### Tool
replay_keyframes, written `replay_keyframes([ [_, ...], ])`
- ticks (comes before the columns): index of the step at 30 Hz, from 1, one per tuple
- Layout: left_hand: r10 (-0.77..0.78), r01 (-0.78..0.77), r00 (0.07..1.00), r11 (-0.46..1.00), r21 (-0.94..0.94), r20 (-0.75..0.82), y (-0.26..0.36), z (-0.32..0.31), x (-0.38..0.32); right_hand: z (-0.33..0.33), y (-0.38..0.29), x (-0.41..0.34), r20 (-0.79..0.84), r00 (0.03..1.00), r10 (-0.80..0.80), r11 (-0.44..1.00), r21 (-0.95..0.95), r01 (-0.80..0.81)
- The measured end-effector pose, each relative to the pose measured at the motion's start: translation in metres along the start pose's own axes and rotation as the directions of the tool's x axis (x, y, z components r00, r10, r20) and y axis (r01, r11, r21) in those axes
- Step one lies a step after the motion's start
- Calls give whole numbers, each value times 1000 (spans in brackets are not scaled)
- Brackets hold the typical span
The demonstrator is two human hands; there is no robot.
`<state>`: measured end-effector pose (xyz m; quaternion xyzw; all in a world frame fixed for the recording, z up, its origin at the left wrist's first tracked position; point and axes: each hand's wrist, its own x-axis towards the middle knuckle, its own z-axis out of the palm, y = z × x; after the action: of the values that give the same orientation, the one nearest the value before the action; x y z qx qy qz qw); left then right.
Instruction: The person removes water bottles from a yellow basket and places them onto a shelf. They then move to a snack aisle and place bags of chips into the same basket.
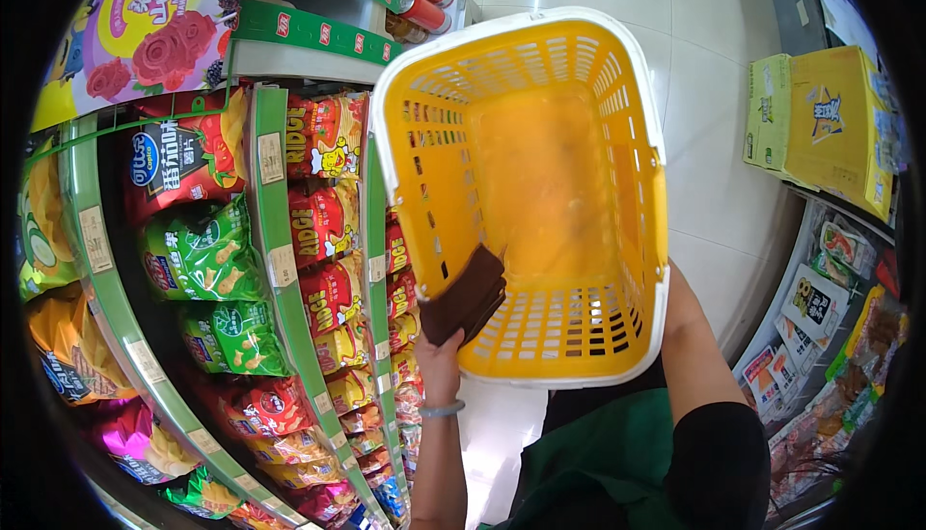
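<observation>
My left hand (447, 351) holds a folded dark brown cloth (470, 291) at the lower left rim of a yellow plastic shopping basket (535, 190). The cloth laps over the rim and lies against the inner side wall. The basket tips its open mouth towards me, and its inside holds nothing but the cloth's end. Around the mouth runs a white handle or rim band (636, 45). My right forearm passes behind the basket's right side, where the hand itself is hidden.
Left of the basket, shelves with green price rails (275, 190) carry many bags of chips, among them green snack bags (202, 255). Red drink cans (423, 13) stand at the top. On the right are a yellow carton (832, 125) and a rack of packaged snacks (810, 306). Pale floor tiles (712, 132) lie beyond.
</observation>
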<state>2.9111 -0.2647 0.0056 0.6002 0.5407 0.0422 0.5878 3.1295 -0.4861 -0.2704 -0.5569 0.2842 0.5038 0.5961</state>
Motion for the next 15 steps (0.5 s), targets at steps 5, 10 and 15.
replay_keyframes([
  [5,176,-181,980,982,48,92,-13,1,39,-25,-36,-84,-81,988,-135,990,-43,132],
  [10,206,-237,969,936,262,139,-11,-12,65,-14,-42,-209,-4,839,-545,838,-44,544],
  [15,130,-88,991,699,710,-5,37,7,29,36,-32,-256,-15,815,-580,655,-604,455],
])
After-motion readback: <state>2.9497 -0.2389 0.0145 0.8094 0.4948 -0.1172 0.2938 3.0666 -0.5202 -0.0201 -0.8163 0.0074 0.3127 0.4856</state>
